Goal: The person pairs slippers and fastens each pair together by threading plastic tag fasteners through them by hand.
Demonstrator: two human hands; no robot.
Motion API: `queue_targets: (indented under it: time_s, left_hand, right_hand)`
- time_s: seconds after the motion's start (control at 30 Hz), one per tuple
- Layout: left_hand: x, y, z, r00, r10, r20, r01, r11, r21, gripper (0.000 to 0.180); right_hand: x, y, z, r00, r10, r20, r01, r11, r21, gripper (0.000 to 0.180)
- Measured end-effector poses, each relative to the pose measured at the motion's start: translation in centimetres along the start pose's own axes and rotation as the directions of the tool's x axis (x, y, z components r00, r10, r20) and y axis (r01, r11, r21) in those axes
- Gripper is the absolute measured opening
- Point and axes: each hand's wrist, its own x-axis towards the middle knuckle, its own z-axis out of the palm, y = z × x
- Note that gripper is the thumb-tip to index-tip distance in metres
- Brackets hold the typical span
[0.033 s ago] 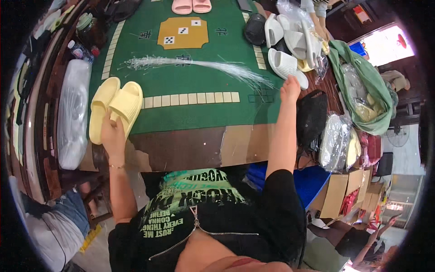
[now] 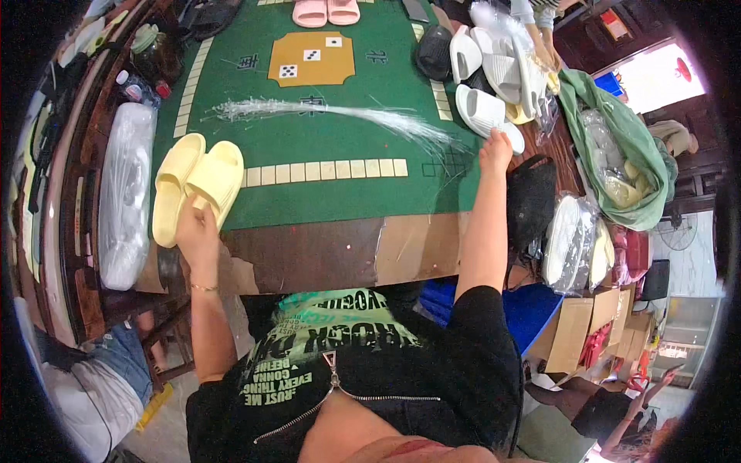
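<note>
A pair of pale yellow slippers (image 2: 220, 171) lies side by side, toes away from me, at the left of the green table mat. My left hand (image 2: 199, 235) is closed at the heel end of the right-hand one, fingers inside its footbed. At the right side, my right hand (image 2: 495, 153) has its fingers bent together at the edge of a white slipper (image 2: 480, 109), one of a pair. Its fingertips are partly hidden, but they seem to grip the heel area. Between my hands and farther back lies a bundle of thin clear plastic strands (image 2: 309, 107).
More white slippers (image 2: 505, 69) pile up at the back right, beside a black pouch (image 2: 434, 51). Pink slippers (image 2: 326, 11) stand at the far edge. A plastic-wrapped pack (image 2: 127, 197) is on the left; a green sack (image 2: 575, 116) of bagged slippers is on the right.
My left hand has shifted slightly to the right at the yellow slippers, and its fingers look more bent. My right hand stays by the white slipper.
</note>
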Motion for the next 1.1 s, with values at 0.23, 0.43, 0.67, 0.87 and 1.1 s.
queue_targets:
  time_s: [0.23,0.43,0.67,0.87,1.1]
  left_hand:
    - [-3.6,2.0,0.5,0.99,0.025,0.138,-0.02,0.999,-0.036,0.021]
    - [-4.4,2.2,1.3,0.984,-0.064,0.167,0.111,0.95,-0.293,0.02]
    - [-4.5,7.3,2.1,0.902,0.072,0.427,0.222,0.769,-0.6,0.038]
    - [-3.7,7.5,2.6,0.697,0.022,0.717,0.713,0.089,-0.696,0.05]
    - [-3.3,5.6,2.7,0.629,-0.192,0.753,0.755,-0.081,-0.651,0.056]
  right_hand:
    - [6.3,0.6,-2.0,0.997,0.042,0.058,-0.01,0.886,-0.463,0.04]
    - [1.5,-2.8,2.5,0.932,0.108,0.345,0.094,0.849,-0.521,0.013]
    - [-11.7,-9.4,7.1,0.855,-0.129,0.503,0.112,0.992,0.064,0.009]
    - [-25.0,-6.7,8.1,0.723,0.175,0.668,0.167,0.894,-0.415,0.028]
    - [-22.9,0.2,8.7,0.594,0.241,0.768,0.422,0.719,-0.552,0.032]
